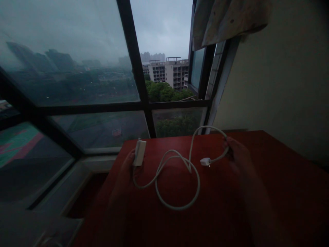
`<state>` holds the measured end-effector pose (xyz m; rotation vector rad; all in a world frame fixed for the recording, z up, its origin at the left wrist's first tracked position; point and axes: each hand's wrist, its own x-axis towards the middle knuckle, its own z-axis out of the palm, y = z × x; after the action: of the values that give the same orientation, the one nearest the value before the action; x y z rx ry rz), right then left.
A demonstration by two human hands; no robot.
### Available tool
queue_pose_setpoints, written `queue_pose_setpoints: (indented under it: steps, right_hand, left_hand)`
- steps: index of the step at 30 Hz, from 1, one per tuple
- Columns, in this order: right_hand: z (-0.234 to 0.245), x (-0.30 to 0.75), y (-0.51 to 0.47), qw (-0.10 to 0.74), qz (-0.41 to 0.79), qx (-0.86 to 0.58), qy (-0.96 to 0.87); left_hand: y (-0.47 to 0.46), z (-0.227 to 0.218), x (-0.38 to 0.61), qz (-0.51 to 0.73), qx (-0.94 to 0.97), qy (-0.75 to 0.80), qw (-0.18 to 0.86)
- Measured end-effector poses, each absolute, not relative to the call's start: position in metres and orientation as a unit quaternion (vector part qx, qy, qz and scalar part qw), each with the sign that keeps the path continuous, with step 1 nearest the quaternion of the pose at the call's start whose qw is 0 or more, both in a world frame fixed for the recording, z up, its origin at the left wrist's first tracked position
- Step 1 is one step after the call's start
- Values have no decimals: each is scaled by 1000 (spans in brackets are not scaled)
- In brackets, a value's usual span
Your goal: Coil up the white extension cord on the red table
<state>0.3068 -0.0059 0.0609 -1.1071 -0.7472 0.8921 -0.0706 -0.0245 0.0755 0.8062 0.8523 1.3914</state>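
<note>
My left hand is closed on a white box-shaped block at one end of a pale cable. It holds the block raised on its narrow side over the left part of the red-brown table. The cable runs from the block into a loose loop across the middle of the table, then arches up to the right. My right hand grips the cable a short way from its other end. From those fingers hangs a white plug, its metal prongs pointing down and to the right. Dim light hides some finger detail.
The table reaches toward dark-framed windows at the back and left. One window sash stands open. A patterned curtain hangs at the upper right beside a plain wall. Buildings and trees show outside.
</note>
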Motion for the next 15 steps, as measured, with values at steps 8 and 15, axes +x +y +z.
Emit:
queue_pose_setpoints:
  steps: [8, 15]
  right_hand:
    - [83, 300, -20, 674, 587, -289, -343]
    - [89, 241, -39, 629, 652, -235, -353]
  left_hand:
    - [-30, 68, -33, 503, 447, 493, 551]
    - [-29, 57, -17, 499, 431, 484, 575]
